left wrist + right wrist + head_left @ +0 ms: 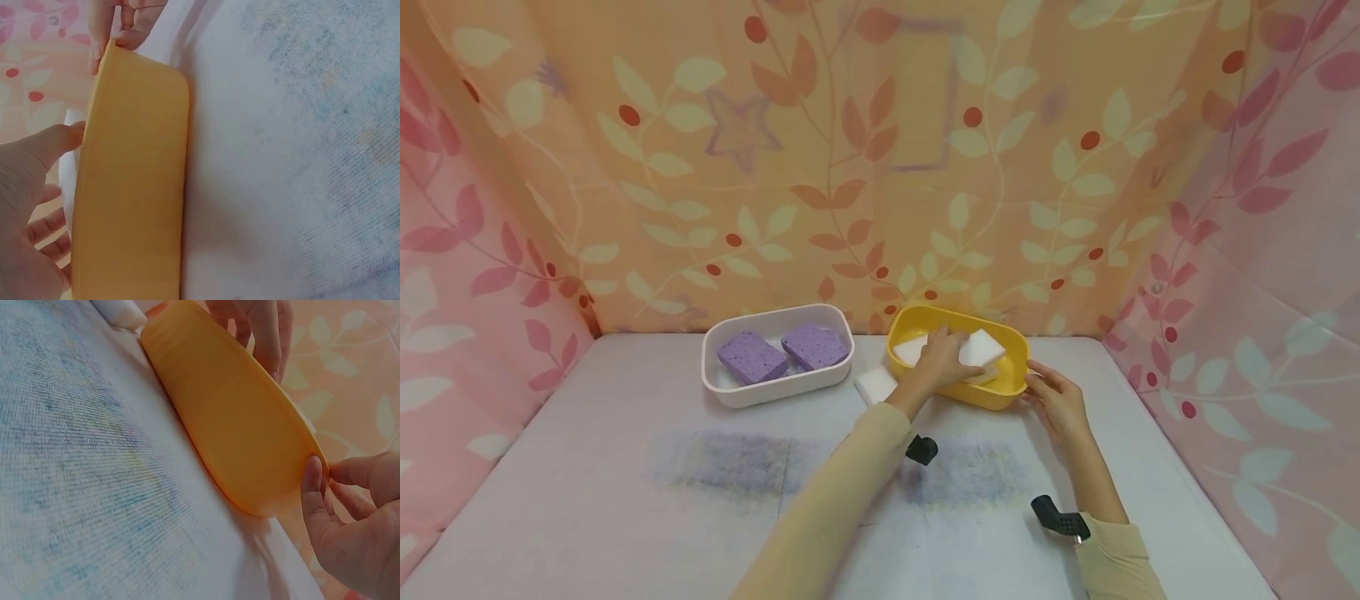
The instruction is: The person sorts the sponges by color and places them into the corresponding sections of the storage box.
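A yellow tray (1017,367) holds several white sponge blocks, one of which, a white sponge (981,347), lies tilted on top. My left hand (942,360) reaches over the tray's near rim, thumb and fingers spread apart beside that tilted sponge. In the left wrist view, the thumb (59,142) lies right at the rim and the other fingertips are partly hidden by the wall. My right hand (1062,402) pinches the tray's right end; in the right wrist view, its thumb (312,481) presses the outer wall.
A white tray (778,392) with two purple sponges (752,357) stands to the left. Another white block (876,385) lies on the table between the trays. Smudged coloured patches (730,462) mark the cloth in front. Patterned curtains (820,167) close off the back and sides.
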Demonstrator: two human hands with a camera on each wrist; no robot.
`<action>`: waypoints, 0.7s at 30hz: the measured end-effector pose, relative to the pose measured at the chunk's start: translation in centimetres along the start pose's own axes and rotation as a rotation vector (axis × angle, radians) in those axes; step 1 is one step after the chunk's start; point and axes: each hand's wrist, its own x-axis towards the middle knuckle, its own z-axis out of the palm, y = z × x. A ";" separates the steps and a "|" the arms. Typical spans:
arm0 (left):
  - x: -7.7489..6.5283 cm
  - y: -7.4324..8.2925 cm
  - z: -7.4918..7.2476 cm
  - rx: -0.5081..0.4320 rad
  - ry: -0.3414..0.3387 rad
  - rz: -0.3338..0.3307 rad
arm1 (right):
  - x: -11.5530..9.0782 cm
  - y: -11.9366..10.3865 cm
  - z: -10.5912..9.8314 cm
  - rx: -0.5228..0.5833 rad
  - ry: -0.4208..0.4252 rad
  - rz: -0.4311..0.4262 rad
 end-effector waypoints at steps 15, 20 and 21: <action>-0.4 -0.8 0.3 -0.073 -0.003 -0.019 | 0.0 0.0 0.3 -0.009 -0.005 0.017; -0.7 -1.2 -0.1 -0.142 0.007 -0.015 | 0.0 -0.1 0.3 0.006 -0.004 0.008; -0.7 -1.2 -0.1 -0.149 0.011 -0.009 | 0.1 -0.1 0.3 0.009 -0.004 0.007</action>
